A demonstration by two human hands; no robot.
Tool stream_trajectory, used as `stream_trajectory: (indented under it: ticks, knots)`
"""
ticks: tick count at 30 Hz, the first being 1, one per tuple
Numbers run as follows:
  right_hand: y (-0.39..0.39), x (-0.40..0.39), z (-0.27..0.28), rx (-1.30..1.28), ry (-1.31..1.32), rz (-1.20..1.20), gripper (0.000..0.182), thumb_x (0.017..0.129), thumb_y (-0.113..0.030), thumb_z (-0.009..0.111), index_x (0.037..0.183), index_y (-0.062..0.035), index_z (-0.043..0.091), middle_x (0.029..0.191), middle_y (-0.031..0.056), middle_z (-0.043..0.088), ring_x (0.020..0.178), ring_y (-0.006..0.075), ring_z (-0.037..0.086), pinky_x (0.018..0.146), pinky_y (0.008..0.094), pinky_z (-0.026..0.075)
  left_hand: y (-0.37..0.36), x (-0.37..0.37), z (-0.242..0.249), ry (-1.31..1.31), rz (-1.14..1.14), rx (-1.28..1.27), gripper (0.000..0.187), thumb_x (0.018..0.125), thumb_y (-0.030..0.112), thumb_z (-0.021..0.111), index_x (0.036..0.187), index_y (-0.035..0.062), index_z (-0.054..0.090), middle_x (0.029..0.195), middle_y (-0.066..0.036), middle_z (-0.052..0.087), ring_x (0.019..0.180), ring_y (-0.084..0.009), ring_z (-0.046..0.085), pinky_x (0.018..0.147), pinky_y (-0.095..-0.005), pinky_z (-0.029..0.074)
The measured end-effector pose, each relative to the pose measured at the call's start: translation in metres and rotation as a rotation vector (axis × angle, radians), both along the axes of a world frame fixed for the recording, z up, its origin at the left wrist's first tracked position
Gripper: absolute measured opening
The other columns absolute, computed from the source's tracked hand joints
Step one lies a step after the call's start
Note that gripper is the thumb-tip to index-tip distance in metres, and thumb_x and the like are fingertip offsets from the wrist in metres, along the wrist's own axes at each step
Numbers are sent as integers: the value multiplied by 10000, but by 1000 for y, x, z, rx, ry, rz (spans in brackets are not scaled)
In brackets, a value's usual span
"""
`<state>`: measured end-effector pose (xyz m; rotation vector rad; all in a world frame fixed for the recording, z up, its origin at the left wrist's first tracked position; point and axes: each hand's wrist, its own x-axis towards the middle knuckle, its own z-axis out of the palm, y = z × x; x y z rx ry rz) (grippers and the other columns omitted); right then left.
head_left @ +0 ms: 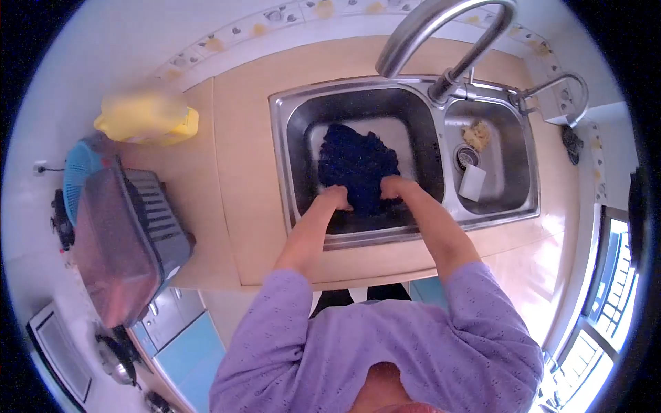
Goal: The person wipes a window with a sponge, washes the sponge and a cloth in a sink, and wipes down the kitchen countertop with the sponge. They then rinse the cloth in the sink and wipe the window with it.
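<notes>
A bunched dark navy cloth, perhaps a garment, lies in the large basin of the steel sink. At its near left edge, my left hand is closed on the fabric, with the fingertips hidden in the folds. My right hand grips the near right part of the same cloth, its fingers also mostly covered. Between the two hands, the fabric hangs toward the near wall of the basin. I cannot make out what kind of garment it is.
A tall curved faucet arches over the sink. In the smaller basin are a white block, a tan scrubber and a drain strainer. Leftward stand a yellow container, a grey rack and a blue basket.
</notes>
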<state>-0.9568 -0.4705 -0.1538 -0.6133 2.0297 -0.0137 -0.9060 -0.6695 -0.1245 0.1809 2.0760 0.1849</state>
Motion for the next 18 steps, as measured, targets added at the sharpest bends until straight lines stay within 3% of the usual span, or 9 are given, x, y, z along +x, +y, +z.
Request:
stream_trajectory:
  ticks: [6,8,11,15,18]
  knots:
    - [-3,-49,9,-134,423,-292,264,762,-259,617,846,-17,680,942,194,647,900,348,623,777,447,496,-12,-55,22,243,275,-28,508,697,388,722,1040,23,637,1071,-194,623,1019,-334,593,872,-429,472]
    - [-10,-65,16,-139,565,-310,250,768,-248,609,823,-13,672,915,198,648,882,339,629,755,444,503,-17,-67,7,521,399,6,384,710,347,716,929,36,666,986,-186,648,942,-337,621,809,-434,495]
    - [-16,-87,15,-195,708,-258,203,756,-209,587,800,-29,670,857,183,652,826,323,641,704,438,516,-20,-87,-4,687,403,20,214,753,231,654,829,32,674,911,-193,656,881,-338,638,748,-429,511]
    - [-17,-92,-11,-252,894,-190,154,733,-152,557,745,-61,681,763,154,661,729,302,658,624,442,526,-19,-97,-30,857,313,-10,180,757,62,510,787,9,680,826,-200,659,806,-332,650,704,-422,518]
    - [-17,-91,-14,-201,867,-168,159,738,-153,551,729,-71,686,748,145,663,725,300,659,609,442,524,-15,-95,-41,838,335,-87,185,770,89,513,772,33,689,815,-181,663,786,-321,651,699,-423,515]
